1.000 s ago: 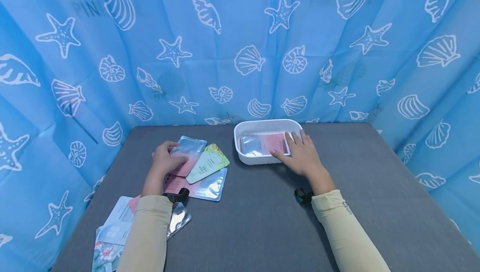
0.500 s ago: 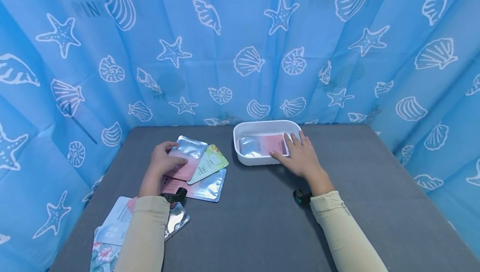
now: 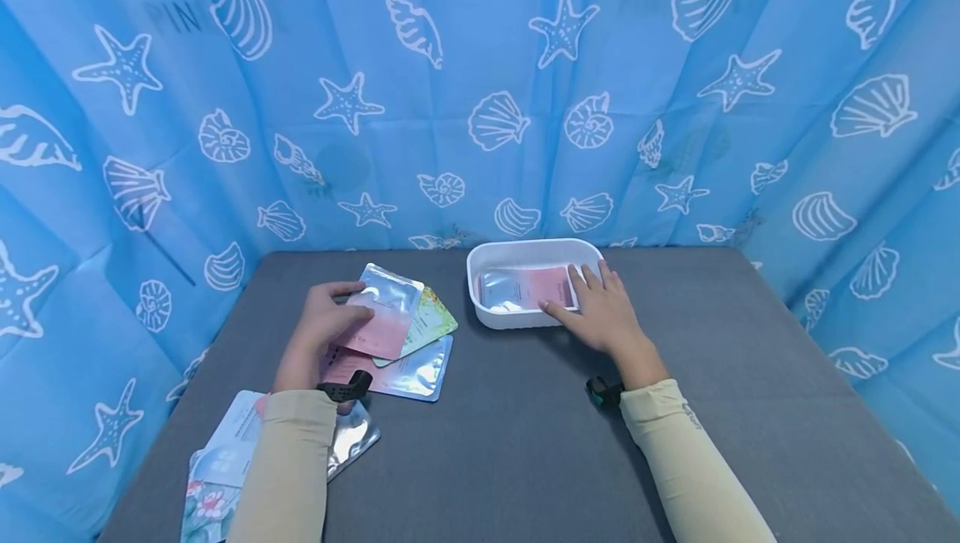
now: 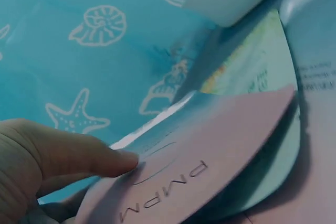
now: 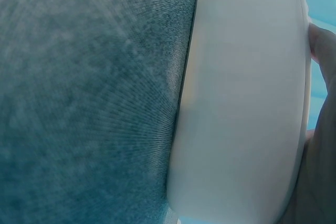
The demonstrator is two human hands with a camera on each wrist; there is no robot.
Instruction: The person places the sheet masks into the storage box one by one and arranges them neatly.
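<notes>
My left hand pinches a pink-and-silver sheet mask packet at its left side. In the left wrist view, the thumb lies on this packet, which is tilted up off what lies below. Beneath it are a green floral packet and another pink-and-silver packet. My right hand rests across the right end of a white plastic basket, fingers spread and thumb on the front rim. A pink-and-silver packet lies inside. In the right wrist view, the basket's side wall fills the middle.
Under and beside the left forearm lie more packets: a pale one, a floral one and a silver one. Grey cloth covers the table. A blue curtain with shell prints stands behind it.
The packet in my left hand has been raised a little and shifted right, covering more of the green packet. My right hand and the basket stay in place.
</notes>
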